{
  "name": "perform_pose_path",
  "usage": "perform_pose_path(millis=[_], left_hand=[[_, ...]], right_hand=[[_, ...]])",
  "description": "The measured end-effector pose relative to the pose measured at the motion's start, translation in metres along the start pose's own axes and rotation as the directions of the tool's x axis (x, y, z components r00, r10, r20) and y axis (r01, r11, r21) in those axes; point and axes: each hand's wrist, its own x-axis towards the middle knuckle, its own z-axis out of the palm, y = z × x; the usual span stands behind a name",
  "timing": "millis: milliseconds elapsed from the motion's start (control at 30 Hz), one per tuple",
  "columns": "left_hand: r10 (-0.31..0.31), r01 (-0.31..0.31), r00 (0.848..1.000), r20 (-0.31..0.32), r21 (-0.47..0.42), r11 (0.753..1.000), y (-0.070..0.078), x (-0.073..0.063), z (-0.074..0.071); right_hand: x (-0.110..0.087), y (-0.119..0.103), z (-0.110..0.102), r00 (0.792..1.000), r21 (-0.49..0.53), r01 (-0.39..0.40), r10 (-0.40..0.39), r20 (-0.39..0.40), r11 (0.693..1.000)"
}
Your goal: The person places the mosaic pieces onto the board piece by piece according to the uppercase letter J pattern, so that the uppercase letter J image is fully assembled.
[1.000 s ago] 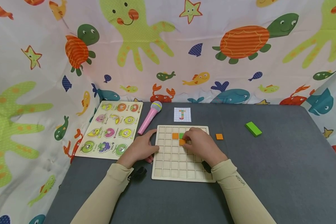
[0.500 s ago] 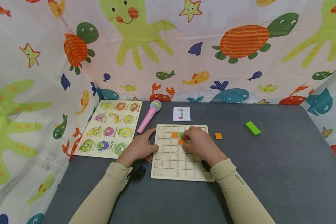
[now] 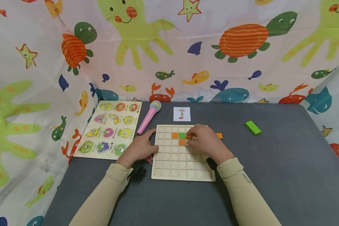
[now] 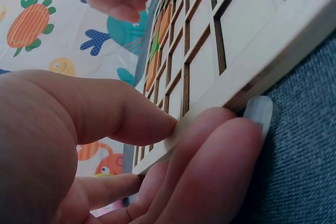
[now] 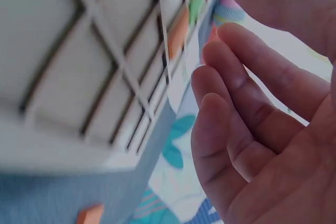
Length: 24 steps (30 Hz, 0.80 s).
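A wooden grid board (image 3: 169,163) lies on the table in the head view. My left hand (image 3: 138,147) holds its left edge, the thumb (image 4: 142,116) on the rim and other fingers curled against the side. An orange tile (image 3: 175,135), a green tile (image 3: 182,135) and another orange tile (image 3: 188,137) sit in one row. One more orange tile (image 3: 182,142) sits below the green one. Over the board's upper right, my right hand (image 3: 209,142) hovers with relaxed fingers (image 5: 252,87) and nothing between them. It partly covers the row's right-hand tile.
A loose orange tile (image 3: 219,135) lies right of the board, and a green block (image 3: 252,128) farther right. Behind the board is a pattern card (image 3: 182,114). A pink toy microphone (image 3: 148,118) and a fruit puzzle board (image 3: 101,128) lie to the left.
My right hand has drawn back to the right from the tiles, with its fingers loosened. The green tile and an orange tile beside it now show more. My left hand keeps its hold.
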Motion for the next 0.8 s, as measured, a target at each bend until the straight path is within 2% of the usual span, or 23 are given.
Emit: perform_pose_path(millis=[233, 400, 633, 800], left_hand=[[0.000, 0.000, 1.000, 0.007, -0.001, 1.000, -0.001, 0.001, 0.000], [0.006, -0.006, 1.000, 0.009, -0.011, 1.000, 0.000, 0.002, 0.000], [0.001, -0.001, 1.000, -0.002, -0.003, 1.000, -0.001, 0.001, 0.000], [-0.006, 0.006, 1.000, 0.005, -0.009, 1.000, 0.000, 0.000, 0.000]], right_hand=[[-0.026, 0.024, -0.026, 0.998, 0.002, -0.062, 0.062, -0.010, 0.998], [-0.056, 0.043, -0.039, 0.999, -0.029, -0.053, 0.053, -0.009, 0.998], [-0.099, 0.062, -0.044, 0.999, -0.054, -0.041, 0.042, 0.007, 0.998], [-0.122, 0.068, -0.042, 1.000, -0.092, -0.020, 0.021, 0.006, 0.996]])
